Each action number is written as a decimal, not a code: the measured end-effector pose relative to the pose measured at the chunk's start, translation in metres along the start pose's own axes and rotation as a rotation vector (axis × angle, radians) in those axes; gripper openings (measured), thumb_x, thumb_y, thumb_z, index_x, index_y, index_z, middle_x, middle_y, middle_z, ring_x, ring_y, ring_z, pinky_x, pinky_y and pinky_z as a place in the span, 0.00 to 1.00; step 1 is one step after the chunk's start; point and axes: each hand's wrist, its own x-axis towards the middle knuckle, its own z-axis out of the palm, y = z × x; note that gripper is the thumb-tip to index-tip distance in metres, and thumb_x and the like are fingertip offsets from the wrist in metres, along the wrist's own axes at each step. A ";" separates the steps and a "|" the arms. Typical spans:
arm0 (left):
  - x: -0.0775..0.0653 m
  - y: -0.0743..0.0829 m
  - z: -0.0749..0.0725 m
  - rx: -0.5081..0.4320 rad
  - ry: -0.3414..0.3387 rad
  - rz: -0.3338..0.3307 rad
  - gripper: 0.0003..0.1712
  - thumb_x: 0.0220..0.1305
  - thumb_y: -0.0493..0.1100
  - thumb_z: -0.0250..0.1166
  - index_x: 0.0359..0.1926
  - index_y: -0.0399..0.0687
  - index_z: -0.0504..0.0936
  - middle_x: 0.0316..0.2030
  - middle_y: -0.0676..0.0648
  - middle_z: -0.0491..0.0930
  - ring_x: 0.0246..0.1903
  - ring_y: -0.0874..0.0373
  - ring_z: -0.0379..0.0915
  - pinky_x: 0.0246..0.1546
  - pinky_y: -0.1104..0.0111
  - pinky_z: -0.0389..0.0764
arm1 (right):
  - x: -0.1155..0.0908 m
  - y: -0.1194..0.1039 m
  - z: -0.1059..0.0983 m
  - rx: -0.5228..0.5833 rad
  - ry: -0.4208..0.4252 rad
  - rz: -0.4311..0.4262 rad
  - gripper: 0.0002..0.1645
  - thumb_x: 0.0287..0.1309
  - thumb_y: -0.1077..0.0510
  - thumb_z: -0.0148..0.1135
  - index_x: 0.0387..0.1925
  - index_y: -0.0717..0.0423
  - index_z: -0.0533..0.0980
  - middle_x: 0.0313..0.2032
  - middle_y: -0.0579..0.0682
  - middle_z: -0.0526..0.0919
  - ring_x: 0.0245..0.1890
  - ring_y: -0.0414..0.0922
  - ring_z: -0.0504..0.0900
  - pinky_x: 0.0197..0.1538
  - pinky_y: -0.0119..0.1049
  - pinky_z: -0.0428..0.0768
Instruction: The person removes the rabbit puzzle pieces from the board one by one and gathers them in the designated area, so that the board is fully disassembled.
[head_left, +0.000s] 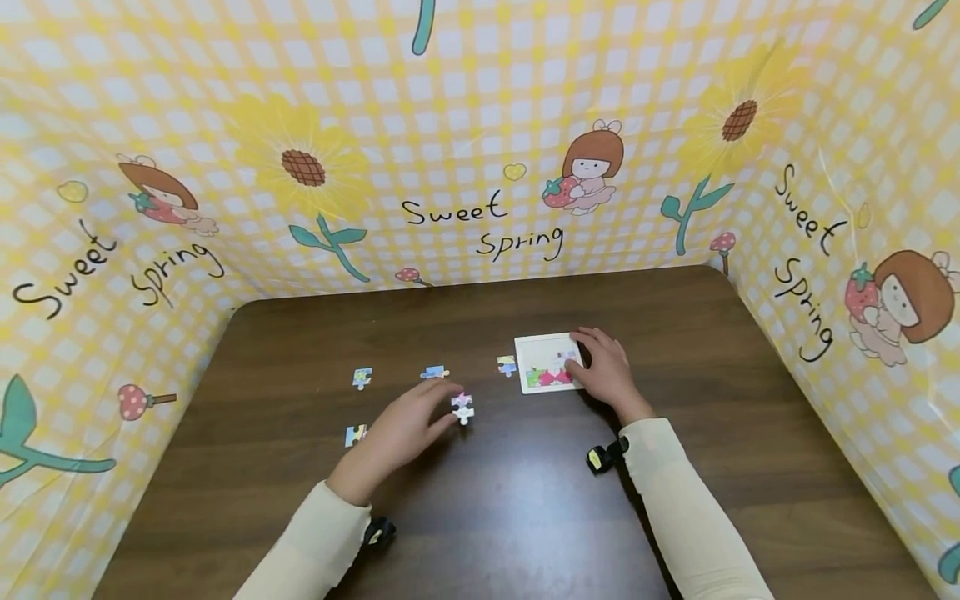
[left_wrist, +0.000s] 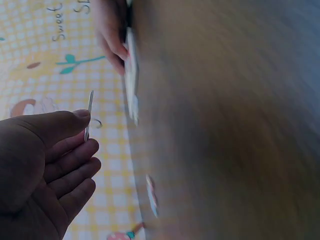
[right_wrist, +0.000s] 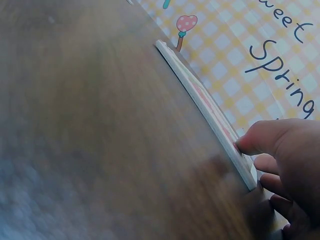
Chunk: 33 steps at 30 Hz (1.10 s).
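Pinching puzzle piece (head_left: 462, 409) narrowly: left hand (head_left: 402, 423); right hand (head_left: 611, 372) gripping tray (head_left: 537, 352).

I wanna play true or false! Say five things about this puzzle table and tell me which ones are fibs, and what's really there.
1. The left-hand grip pinches a puzzle piece. True.
2. The right-hand grip touches the white tray. True.
3. Every puzzle piece is inside the tray. False: some lie outside it, like the loose blue-and-yellow piece just left of the tray in the head view.
4. The word "Sweet" is on the checked cloth. True.
5. The person's sleeves are black. False: they are cream.
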 end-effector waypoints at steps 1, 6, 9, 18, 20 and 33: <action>-0.003 -0.003 -0.001 -0.002 -0.002 -0.002 0.23 0.65 0.46 0.66 0.59 0.49 0.77 0.60 0.45 0.74 0.61 0.51 0.69 0.59 0.55 0.72 | 0.000 0.000 0.000 -0.002 -0.001 0.002 0.32 0.62 0.50 0.62 0.65 0.56 0.70 0.68 0.57 0.65 0.71 0.57 0.55 0.71 0.58 0.42; -0.017 -0.016 -0.001 0.025 -0.012 -0.010 0.22 0.63 0.45 0.68 0.58 0.48 0.78 0.56 0.46 0.76 0.57 0.51 0.73 0.55 0.55 0.74 | 0.000 -0.003 -0.001 0.002 -0.008 0.011 0.33 0.62 0.50 0.62 0.66 0.56 0.69 0.68 0.57 0.64 0.71 0.57 0.55 0.71 0.58 0.42; -0.022 -0.021 0.001 0.044 -0.012 0.007 0.22 0.62 0.44 0.68 0.57 0.47 0.79 0.53 0.48 0.77 0.54 0.53 0.75 0.54 0.56 0.76 | 0.000 -0.003 -0.002 0.000 -0.002 0.011 0.33 0.62 0.50 0.62 0.66 0.56 0.69 0.68 0.57 0.65 0.71 0.57 0.55 0.71 0.58 0.42; -0.028 -0.034 0.007 0.104 -0.045 0.006 0.21 0.63 0.45 0.68 0.56 0.48 0.79 0.52 0.49 0.78 0.54 0.55 0.75 0.54 0.58 0.76 | -0.001 -0.002 -0.002 -0.001 -0.008 0.018 0.33 0.62 0.50 0.62 0.66 0.57 0.69 0.68 0.57 0.65 0.72 0.57 0.54 0.71 0.57 0.42; -0.028 -0.035 0.008 0.107 -0.047 0.010 0.21 0.62 0.44 0.68 0.56 0.48 0.79 0.52 0.49 0.78 0.53 0.54 0.75 0.53 0.57 0.76 | -0.001 -0.002 -0.002 -0.005 -0.001 0.014 0.33 0.62 0.50 0.62 0.66 0.56 0.69 0.68 0.57 0.65 0.71 0.57 0.54 0.71 0.58 0.42; -0.027 -0.031 0.011 0.184 -0.051 0.047 0.19 0.62 0.43 0.68 0.53 0.45 0.80 0.49 0.47 0.78 0.49 0.51 0.77 0.47 0.56 0.79 | -0.002 -0.003 -0.001 -0.001 -0.003 0.003 0.32 0.63 0.50 0.61 0.66 0.56 0.69 0.68 0.57 0.65 0.71 0.57 0.54 0.71 0.59 0.42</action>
